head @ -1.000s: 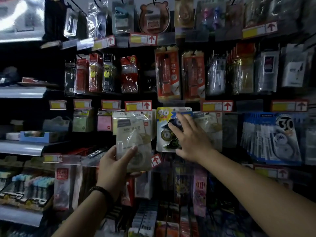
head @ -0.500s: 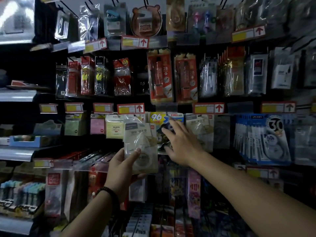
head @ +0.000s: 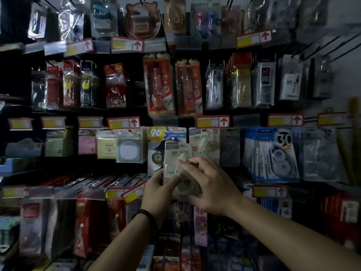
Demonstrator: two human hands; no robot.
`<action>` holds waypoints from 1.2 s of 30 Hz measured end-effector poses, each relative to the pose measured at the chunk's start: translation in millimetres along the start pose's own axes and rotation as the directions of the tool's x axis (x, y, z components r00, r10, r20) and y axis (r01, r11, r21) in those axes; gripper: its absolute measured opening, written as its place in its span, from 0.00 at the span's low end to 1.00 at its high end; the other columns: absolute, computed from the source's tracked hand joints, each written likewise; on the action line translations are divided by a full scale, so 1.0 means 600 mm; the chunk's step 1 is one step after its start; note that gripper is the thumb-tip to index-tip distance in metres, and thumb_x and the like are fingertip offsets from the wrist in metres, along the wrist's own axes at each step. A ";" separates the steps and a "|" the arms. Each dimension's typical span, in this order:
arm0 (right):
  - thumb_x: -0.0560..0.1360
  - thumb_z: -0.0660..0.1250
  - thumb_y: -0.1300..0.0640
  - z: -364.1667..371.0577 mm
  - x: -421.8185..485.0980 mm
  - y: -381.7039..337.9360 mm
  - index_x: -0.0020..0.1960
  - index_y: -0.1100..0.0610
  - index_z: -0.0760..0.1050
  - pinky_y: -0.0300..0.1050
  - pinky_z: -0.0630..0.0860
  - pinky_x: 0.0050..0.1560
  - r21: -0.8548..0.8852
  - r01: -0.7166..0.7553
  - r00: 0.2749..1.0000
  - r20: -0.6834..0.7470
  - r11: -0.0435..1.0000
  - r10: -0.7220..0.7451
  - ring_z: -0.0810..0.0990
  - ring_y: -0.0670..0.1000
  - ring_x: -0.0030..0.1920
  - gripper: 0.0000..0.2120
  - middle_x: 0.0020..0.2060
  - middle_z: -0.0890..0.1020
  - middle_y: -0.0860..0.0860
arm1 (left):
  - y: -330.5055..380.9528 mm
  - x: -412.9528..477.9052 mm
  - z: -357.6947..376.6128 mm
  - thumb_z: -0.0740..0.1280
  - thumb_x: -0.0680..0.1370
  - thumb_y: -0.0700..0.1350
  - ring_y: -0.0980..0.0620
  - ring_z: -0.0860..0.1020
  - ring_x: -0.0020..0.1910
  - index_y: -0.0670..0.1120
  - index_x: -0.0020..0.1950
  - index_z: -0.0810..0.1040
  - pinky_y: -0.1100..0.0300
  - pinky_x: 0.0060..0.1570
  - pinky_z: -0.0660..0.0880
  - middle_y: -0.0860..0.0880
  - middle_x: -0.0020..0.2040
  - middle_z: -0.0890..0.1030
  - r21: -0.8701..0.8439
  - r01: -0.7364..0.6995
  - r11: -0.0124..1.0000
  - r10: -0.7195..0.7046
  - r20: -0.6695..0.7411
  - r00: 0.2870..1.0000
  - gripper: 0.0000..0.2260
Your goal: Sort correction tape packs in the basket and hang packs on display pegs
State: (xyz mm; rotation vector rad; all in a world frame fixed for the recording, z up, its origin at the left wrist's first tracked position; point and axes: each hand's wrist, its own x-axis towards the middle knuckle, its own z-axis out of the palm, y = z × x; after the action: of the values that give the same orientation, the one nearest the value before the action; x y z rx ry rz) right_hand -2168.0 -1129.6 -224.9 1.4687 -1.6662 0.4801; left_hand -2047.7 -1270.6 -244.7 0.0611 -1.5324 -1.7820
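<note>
Right hand (head: pixel 210 184) moved onto correction tape pack (head: pixel 178 163), left hand (head: pixel 157 189) gripping its lower edge, both raised

Both hands on one grey correction tape pack (head: pixel 176 153), held upright before the pegged rack. Left hand (head: pixel 156 192) grips its 8 o'clock edge; right hand (head: pixel 212 189) covers its 4 o'clock corner.

We've got both arms stretched fwd; left hand (head: pixel 156 189) w/ thumb up front, right hand (head: pixel 210 187) just beside it, fingers curled, overlapping.
</note>
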 end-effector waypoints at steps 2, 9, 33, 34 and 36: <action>0.71 0.76 0.40 -0.006 -0.014 0.014 0.82 0.51 0.65 0.53 0.79 0.62 -0.005 -0.022 1.000 -0.005 1.000 0.022 0.72 0.54 0.68 0.44 0.68 0.72 0.51 | -0.003 0.004 0.016 0.74 0.81 0.42 0.42 0.89 0.53 0.45 0.62 0.84 0.44 0.51 0.86 0.42 0.54 0.89 0.021 -0.002 1.000 0.002 0.027 1.000 0.10; 0.69 0.75 0.43 -0.020 -0.034 0.075 0.80 0.49 0.69 0.53 0.82 0.58 -0.141 -0.072 0.997 -0.032 0.987 0.068 0.72 0.56 0.69 0.42 0.69 0.73 0.52 | -0.031 0.026 0.032 0.77 0.79 0.46 0.49 0.88 0.51 0.49 0.65 0.80 0.51 0.52 0.85 0.48 0.53 0.89 0.415 -0.056 0.908 0.053 0.018 0.998 0.16; 0.66 0.76 0.42 -0.043 0.040 0.091 0.74 0.48 0.75 0.60 0.77 0.61 -0.248 -0.196 0.978 0.018 0.949 0.207 0.72 0.57 0.66 0.37 0.65 0.78 0.52 | -0.026 0.009 0.022 0.74 0.81 0.50 0.59 0.82 0.49 0.55 0.60 0.77 0.65 0.43 0.79 0.55 0.51 0.83 0.740 -0.163 0.652 0.129 0.104 0.986 0.10; 0.66 0.76 0.43 -0.041 0.041 0.090 0.74 0.48 0.75 0.60 0.76 0.61 -0.265 -0.195 0.977 0.028 0.944 0.209 0.72 0.57 0.66 0.37 0.65 0.77 0.52 | -0.028 0.008 0.020 0.74 0.81 0.50 0.59 0.83 0.49 0.54 0.60 0.77 0.66 0.42 0.80 0.55 0.51 0.84 0.740 -0.162 0.653 0.121 0.109 0.987 0.10; 0.66 0.77 0.45 -0.036 0.038 0.092 0.74 0.49 0.74 0.60 0.77 0.60 -0.290 -0.199 0.973 0.053 0.936 0.223 0.71 0.58 0.66 0.37 0.65 0.76 0.53 | -0.030 0.004 0.017 0.74 0.81 0.49 0.60 0.83 0.48 0.53 0.60 0.78 0.72 0.37 0.77 0.54 0.51 0.84 0.748 -0.159 0.644 0.103 0.122 0.987 0.09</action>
State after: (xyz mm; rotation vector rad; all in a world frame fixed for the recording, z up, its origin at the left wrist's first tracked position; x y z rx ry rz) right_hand -2211.9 -1114.5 -181.7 1.1203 -1.8850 0.2813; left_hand -2063.9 -1264.3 -256.5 0.2936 -2.1831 -0.9160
